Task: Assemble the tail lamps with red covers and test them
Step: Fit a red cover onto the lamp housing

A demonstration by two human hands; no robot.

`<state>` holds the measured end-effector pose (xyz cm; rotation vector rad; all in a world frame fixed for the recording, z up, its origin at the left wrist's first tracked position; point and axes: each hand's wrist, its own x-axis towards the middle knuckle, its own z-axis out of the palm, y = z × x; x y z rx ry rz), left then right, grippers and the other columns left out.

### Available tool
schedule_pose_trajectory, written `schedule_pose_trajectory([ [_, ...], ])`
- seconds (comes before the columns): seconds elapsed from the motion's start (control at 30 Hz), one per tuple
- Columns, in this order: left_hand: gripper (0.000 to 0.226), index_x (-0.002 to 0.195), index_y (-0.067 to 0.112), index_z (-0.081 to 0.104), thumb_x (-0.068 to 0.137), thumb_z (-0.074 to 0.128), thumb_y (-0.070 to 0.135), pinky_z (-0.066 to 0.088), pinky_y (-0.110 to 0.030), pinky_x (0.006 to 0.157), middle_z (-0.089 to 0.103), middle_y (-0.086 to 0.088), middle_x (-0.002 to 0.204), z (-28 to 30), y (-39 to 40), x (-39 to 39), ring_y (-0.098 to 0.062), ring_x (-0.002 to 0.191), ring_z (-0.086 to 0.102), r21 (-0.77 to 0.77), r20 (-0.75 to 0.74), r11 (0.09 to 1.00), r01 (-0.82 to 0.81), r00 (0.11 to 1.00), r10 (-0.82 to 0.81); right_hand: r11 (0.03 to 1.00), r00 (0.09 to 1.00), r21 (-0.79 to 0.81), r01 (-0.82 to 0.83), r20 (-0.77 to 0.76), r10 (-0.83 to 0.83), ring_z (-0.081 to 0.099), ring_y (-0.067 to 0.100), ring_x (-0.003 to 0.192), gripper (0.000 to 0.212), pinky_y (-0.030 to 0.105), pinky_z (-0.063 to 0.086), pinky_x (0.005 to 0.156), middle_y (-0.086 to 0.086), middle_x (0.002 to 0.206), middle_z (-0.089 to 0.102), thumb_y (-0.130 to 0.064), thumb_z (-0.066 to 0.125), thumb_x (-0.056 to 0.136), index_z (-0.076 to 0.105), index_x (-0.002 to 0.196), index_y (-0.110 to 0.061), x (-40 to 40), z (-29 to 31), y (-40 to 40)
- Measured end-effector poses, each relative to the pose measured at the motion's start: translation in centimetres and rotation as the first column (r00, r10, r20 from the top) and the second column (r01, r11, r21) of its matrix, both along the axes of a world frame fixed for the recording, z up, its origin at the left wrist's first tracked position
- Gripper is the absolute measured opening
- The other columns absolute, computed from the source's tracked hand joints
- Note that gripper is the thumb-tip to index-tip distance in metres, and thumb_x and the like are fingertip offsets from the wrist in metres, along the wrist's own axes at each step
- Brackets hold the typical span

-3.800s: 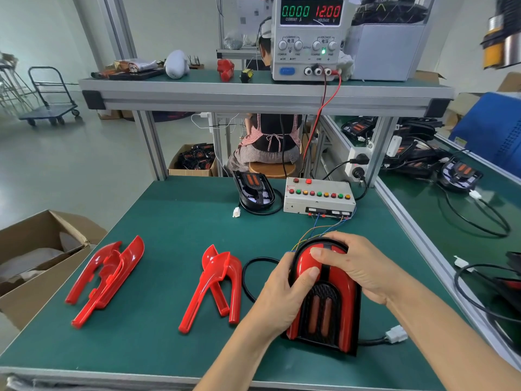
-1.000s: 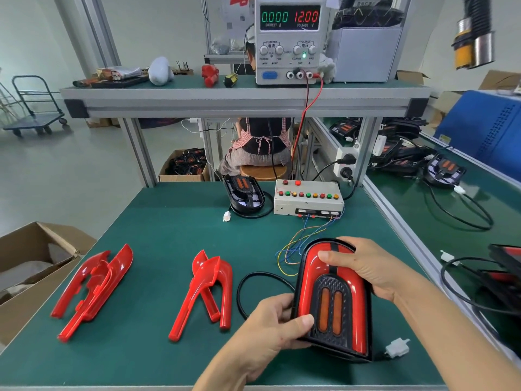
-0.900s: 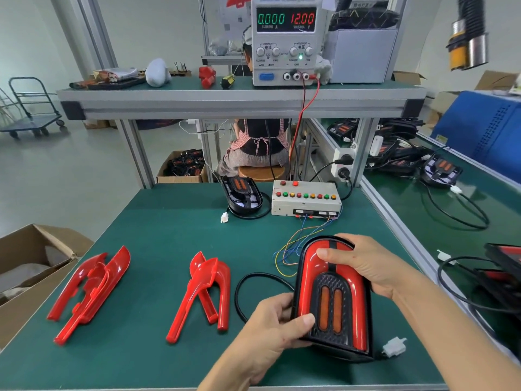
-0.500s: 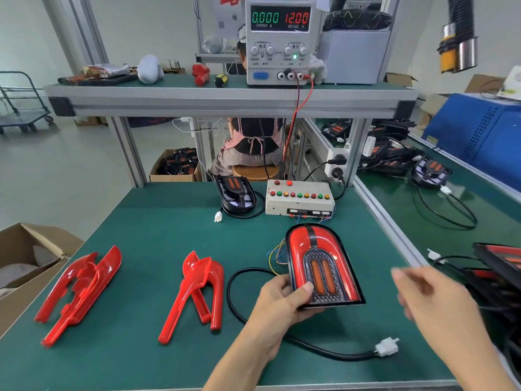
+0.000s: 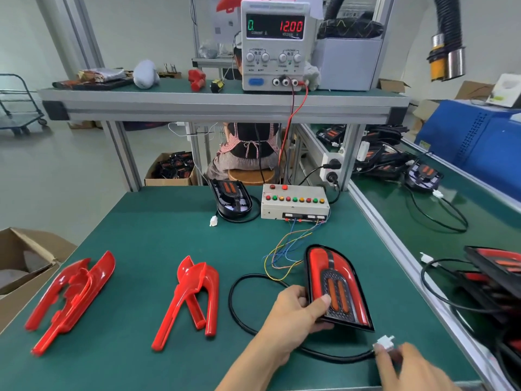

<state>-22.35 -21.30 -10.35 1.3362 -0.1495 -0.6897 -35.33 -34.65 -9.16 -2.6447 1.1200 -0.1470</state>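
While supply [image 5: 275, 43] reads 12.00, left hand [image 5: 293, 314] grips lamp [image 5: 337, 286]

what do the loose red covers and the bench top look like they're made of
Red covers: likely moulded plastic, glossy, judging by bright highlights and thin ribbed edges.
Bench top: seemingly a matte green mat, rubber or vinyl, with no glare; metal rail along its edge.

Two bare forearms enter from the bottom edge of the frame, each ending in a bare hand. No sleeve, cuff, glove, watch, ring or strap shows on either one. The left hand [image 5: 296, 314] sits at lower centre, its outline sharp, with a short trimmed nail visible on the thumb. The right hand [image 5: 406, 368], at the lower right corner, is smeared by blur, so its fingers and nails cannot be made out.
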Motion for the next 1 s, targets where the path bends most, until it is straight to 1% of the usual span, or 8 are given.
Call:
schedule_pose_trajectory([
  [0.1, 0.034, 0.120, -0.005, 0.054, 0.098, 0.066, 0.019, 0.062, -0.033, 0.082, 0.073, -0.017, 0.113, 0.0, -0.8, 0.0, -0.026, 0.102, 0.073, 0.012, -0.005, 1.000, -0.001, 1.000, 0.001, 1.000, 1.000, -0.031, 0.007, -0.029, -0.008, 0.050, 0.007, 0.066, 0.046, 0.011, 0.019, 0.045, -0.013, 0.072, 0.054, -0.072, 0.036, 0.094, 0.048, 0.084, -0.029, 1.0, 0.5, 0.5],
  [0.23, 0.036, 0.117, -0.006, 0.055, 0.097, 0.067, 0.021, 0.062, -0.036, 0.083, 0.073, -0.019, 0.113, 0.1, -1.7, 0.2, -0.028, 0.101, 0.073, 0.044, -0.002, 0.999, 0.032, 0.999, -0.032, 0.999, 0.993, -0.014, 0.032, -0.117, -0.033, 0.038, -0.001, 0.052, 0.046, 0.012, 0.016, 0.039, -0.017, 0.067, 0.046, -0.078, 0.045, 0.088, 0.043, 0.093, -0.032, 2.0, 1.0, 0.8],
  [0.47, 0.035, 0.116, -0.007, 0.059, 0.098, 0.067, 0.021, 0.062, -0.037, 0.085, 0.073, -0.021, 0.113, 0.8, -2.5, 1.7, -0.033, 0.102, 0.073, 0.037, -0.085, 0.998, 0.055, 0.995, -0.052, 0.966, 0.986, 0.218, 0.142, 0.055, -0.157, 0.055, 0.016, 0.065, 0.020, 0.023, 0.030, 0.052, -0.008, 0.068, 0.061, -0.032, 0.075, 0.082, 0.060, 0.077, -0.021, 1.7, 0.9, 0.4],
  [0.6, 0.025, 0.106, 0.009, 0.065, 0.098, 0.065, 0.034, 0.062, -0.030, 0.075, 0.075, -0.005, 0.097, 0.1, -2.5, 1.7, -0.023, 0.074, 0.072, 0.143, 0.050, 0.986, 0.083, 0.995, -0.091, 0.838, 0.804, 0.535, 0.105, 0.451, -0.389, 0.056, 0.018, 0.055, 0.013, 0.017, 0.043, 0.044, 0.012, 0.063, 0.064, 0.006, 0.076, 0.081, 0.064, 0.087, 0.005, 0.2, 0.0, 0.4],
  [0.73, 0.037, 0.094, 0.020, 0.064, 0.092, 0.062, 0.057, 0.055, -0.024, 0.057, 0.066, 0.006, 0.078, 0.6, -2.2, 1.9, -0.014, 0.059, 0.065, 0.323, 0.183, 0.941, 0.105, 0.968, -0.170, 0.656, 0.577, 0.752, -0.070, 0.567, -0.588, 0.061, 0.018, 0.046, 0.023, 0.007, 0.045, 0.040, 0.012, 0.072, 0.071, 0.003, 0.069, 0.092, 0.061, 0.112, -0.003, 0.1, -0.1, -0.6],
  [0.8, 0.054, 0.075, 0.019, 0.057, 0.090, 0.049, 0.071, 0.048, -0.027, 0.054, 0.059, 0.003, 0.066, 1.0, -2.2, 2.3, -0.016, 0.055, 0.062, 0.488, 0.326, 0.873, 0.012, 0.925, -0.195, 0.637, 0.503, 0.737, -0.228, 0.649, -0.571, 0.058, 0.005, 0.041, 0.012, 0.010, 0.049, 0.043, 0.002, 0.066, 0.073, -0.009, 0.068, 0.093, 0.072, 0.103, -0.013, 0.6, 0.6, -0.4],
  [0.87, 0.056, 0.065, 0.018, 0.045, 0.099, 0.041, 0.062, 0.040, -0.035, 0.060, 0.058, -0.003, 0.065, 1.1, -2.2, 3.3, -0.029, 0.064, 0.058, 0.576, 0.557, 0.775, -0.259, 0.819, -0.141, 0.590, 0.456, 0.708, -0.388, 0.704, -0.544, 0.057, 0.006, 0.044, 0.016, 0.015, 0.048, 0.043, 0.003, 0.065, 0.071, -0.021, 0.067, 0.086, 0.082, 0.090, -0.016, 1.2, 1.3, 0.1],
  [1.0, 0.010, 0.101, 0.017, 0.061, 0.101, 0.054, 0.024, 0.042, -0.038, 0.083, 0.064, -0.002, 0.105, 1.4, -2.6, 6.6, -0.027, 0.102, 0.055, 0.441, 0.873, 0.689, -0.575, 0.453, -0.181, 0.417, 0.444, 0.707, -0.571, 0.693, -0.568, 0.054, 0.009, 0.049, 0.025, 0.017, 0.042, 0.042, 0.005, 0.061, 0.062, -0.022, 0.060, 0.082, 0.084, 0.084, -0.018, 2.5, 2.1, 0.7],
])
